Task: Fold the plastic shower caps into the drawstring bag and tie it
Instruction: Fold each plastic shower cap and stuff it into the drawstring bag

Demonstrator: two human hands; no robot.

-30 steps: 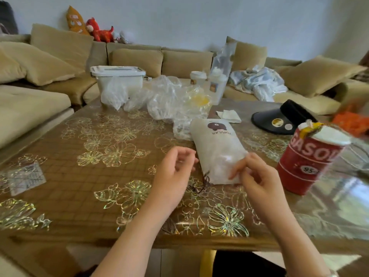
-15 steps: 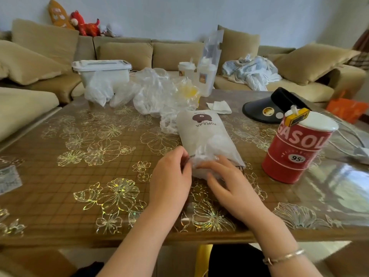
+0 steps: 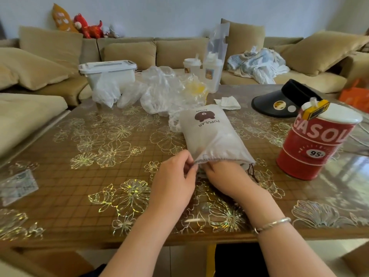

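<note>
Both hands at drawstring bag (image 3: 209, 134): left hand (image 3: 175, 182) pinches rim (right hand's (image 3: 225, 176) grip hidden inside).

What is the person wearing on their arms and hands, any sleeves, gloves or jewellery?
Both forearms are bare as far as the picture shows, with no sleeves in view and no gloves. The left hand shows no ring or band on its visible parts. The right hand is partly hidden in the bag mouth; its wrist carries a thin silver-coloured bracelet. No watch is visible.
</note>
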